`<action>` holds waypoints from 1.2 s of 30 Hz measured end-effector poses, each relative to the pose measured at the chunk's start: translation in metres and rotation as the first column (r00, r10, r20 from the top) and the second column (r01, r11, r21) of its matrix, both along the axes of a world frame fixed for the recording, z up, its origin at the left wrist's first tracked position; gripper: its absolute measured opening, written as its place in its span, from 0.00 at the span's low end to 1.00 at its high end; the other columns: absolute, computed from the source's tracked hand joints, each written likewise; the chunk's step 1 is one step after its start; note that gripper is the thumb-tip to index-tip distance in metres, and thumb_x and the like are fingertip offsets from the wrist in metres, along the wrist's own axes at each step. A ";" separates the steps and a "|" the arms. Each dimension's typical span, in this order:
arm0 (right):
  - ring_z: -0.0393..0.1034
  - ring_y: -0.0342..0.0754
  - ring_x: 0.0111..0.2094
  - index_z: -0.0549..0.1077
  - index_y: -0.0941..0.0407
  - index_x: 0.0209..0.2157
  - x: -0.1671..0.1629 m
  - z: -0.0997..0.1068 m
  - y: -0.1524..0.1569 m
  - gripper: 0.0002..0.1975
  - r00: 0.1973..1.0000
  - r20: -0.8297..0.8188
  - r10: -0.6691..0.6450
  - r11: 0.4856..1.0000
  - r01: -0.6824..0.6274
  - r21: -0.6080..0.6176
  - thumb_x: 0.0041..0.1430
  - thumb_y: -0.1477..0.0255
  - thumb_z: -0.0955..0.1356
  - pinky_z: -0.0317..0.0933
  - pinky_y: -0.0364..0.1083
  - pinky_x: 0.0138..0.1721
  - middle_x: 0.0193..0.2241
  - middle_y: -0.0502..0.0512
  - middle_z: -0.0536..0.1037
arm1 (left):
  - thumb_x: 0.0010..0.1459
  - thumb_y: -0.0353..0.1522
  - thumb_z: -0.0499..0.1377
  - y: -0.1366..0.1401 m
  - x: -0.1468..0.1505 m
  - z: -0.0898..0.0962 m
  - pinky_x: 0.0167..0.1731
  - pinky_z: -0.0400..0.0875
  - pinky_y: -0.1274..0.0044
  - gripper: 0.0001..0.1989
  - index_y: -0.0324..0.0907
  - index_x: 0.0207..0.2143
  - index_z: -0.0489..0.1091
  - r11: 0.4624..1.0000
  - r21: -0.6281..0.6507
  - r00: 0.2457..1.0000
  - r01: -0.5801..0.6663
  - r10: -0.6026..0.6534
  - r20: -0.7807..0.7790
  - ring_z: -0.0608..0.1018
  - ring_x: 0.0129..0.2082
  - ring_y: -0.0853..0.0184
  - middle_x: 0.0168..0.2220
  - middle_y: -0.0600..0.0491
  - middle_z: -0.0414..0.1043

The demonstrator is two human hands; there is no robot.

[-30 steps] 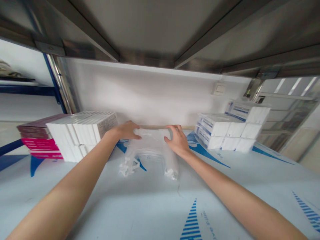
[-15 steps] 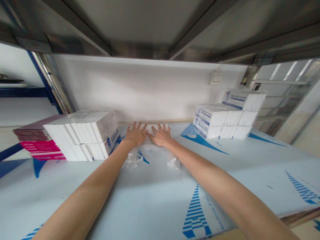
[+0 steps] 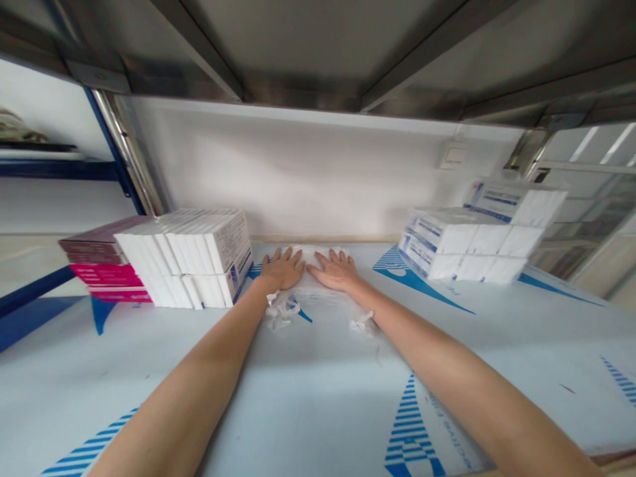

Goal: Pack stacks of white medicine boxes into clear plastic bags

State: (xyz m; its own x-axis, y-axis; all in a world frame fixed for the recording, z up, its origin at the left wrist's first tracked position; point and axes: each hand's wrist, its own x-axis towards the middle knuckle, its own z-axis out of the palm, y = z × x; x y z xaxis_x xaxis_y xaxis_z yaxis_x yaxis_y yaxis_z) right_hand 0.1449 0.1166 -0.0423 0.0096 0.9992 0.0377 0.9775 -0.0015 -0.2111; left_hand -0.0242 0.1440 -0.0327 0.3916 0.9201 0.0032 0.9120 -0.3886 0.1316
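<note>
Both arms reach far forward over a shelf [image 3: 298, 397] covered in pale blue printed film. My left hand [image 3: 282, 269] lies flat, fingers spread, on a thin white plastic bag [image 3: 318, 298]. Beside it my right hand [image 3: 335, 270] presses on the same bag, also with fingers spread. The bag is spread out near the back wall, its crumpled handles [image 3: 282, 313] lying toward me by the wrists. Part of the bag is hidden under the hands. Nothing is gripped in either hand.
Left of the hands stands a block of white boxes [image 3: 191, 258], with dark red and pink boxes [image 3: 112, 265] beside it. Wrapped white boxes [image 3: 470, 245] are stacked at the right. A metal shelf [image 3: 308, 53] hangs low overhead, and a wall switch [image 3: 453, 156] is behind.
The view has shifted slightly, so the boxes and hands appear farther right. Both hands remain flat on the bag, with little visible movement against it.
</note>
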 end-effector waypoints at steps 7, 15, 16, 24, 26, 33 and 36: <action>0.39 0.65 0.71 0.51 0.45 0.69 0.011 0.008 -0.007 0.39 0.998 0.016 0.061 0.997 -0.061 -0.039 0.62 0.42 0.53 0.34 0.60 0.67 0.72 0.58 0.46 | 0.68 0.47 0.35 0.002 -0.007 0.000 0.64 0.45 0.50 0.32 0.48 0.70 0.46 0.999 0.001 0.999 0.054 -0.054 -0.005 0.48 0.71 0.50 0.73 0.48 0.41; 0.36 0.62 0.71 0.50 0.47 0.70 0.019 0.015 -0.011 0.40 0.995 0.006 0.099 0.991 -0.098 -0.087 0.63 0.42 0.53 0.33 0.57 0.68 0.72 0.56 0.44 | 0.68 0.49 0.37 0.002 -0.013 0.006 0.65 0.45 0.53 0.32 0.51 0.70 0.47 0.997 -0.032 0.998 0.068 -0.068 -0.017 0.49 0.71 0.51 0.72 0.49 0.41; 0.35 0.62 0.71 0.50 0.47 0.70 0.019 0.015 -0.011 0.40 0.995 0.000 0.100 0.991 -0.100 -0.092 0.63 0.42 0.53 0.33 0.57 0.68 0.72 0.56 0.43 | 0.67 0.49 0.38 0.001 -0.014 0.007 0.65 0.45 0.54 0.32 0.52 0.70 0.47 0.997 -0.036 0.998 0.066 -0.067 -0.019 0.49 0.71 0.51 0.72 0.49 0.42; 0.35 0.61 0.72 0.55 0.48 0.69 0.024 0.010 -0.009 0.39 0.984 -0.137 0.114 0.993 -0.119 -0.028 0.63 0.43 0.55 0.30 0.58 0.68 0.72 0.58 0.45 | 0.68 0.50 0.35 -0.003 -0.017 0.009 0.65 0.49 0.55 0.31 0.54 0.70 0.49 0.999 0.005 0.997 0.042 -0.043 0.072 0.50 0.71 0.54 0.72 0.51 0.42; 0.36 0.58 0.72 0.54 0.50 0.69 0.028 0.015 -0.007 0.37 0.969 -0.215 0.122 0.992 -0.123 0.011 0.65 0.45 0.54 0.33 0.57 0.68 0.71 0.57 0.47 | 0.68 0.49 0.33 -0.002 -0.017 0.015 0.64 0.52 0.57 0.31 0.54 0.69 0.49 0.998 0.050 0.992 0.023 -0.029 0.126 0.51 0.71 0.54 0.73 0.51 0.40; 0.62 0.48 0.63 0.69 0.56 0.60 0.060 0.050 -0.015 0.26 0.836 -0.464 0.292 0.948 -0.188 0.257 0.70 0.59 0.56 0.53 0.48 0.63 0.61 0.57 0.70 | 0.68 0.42 0.40 -0.022 0.011 0.075 0.65 0.53 0.70 0.28 0.42 0.60 0.67 0.949 0.272 0.941 0.159 -0.229 0.249 0.61 0.67 0.60 0.63 0.49 0.66; 0.74 0.49 0.50 0.77 0.57 0.48 0.079 0.061 -0.035 0.16 0.786 -0.505 0.357 0.929 -0.241 0.282 0.64 0.65 0.64 0.64 0.48 0.53 0.48 0.56 0.81 | 0.67 0.43 0.45 -0.053 0.038 0.100 0.62 0.58 0.76 0.25 0.44 0.58 0.70 0.895 0.326 0.885 0.306 -0.394 0.250 0.70 0.60 0.64 0.60 0.52 0.71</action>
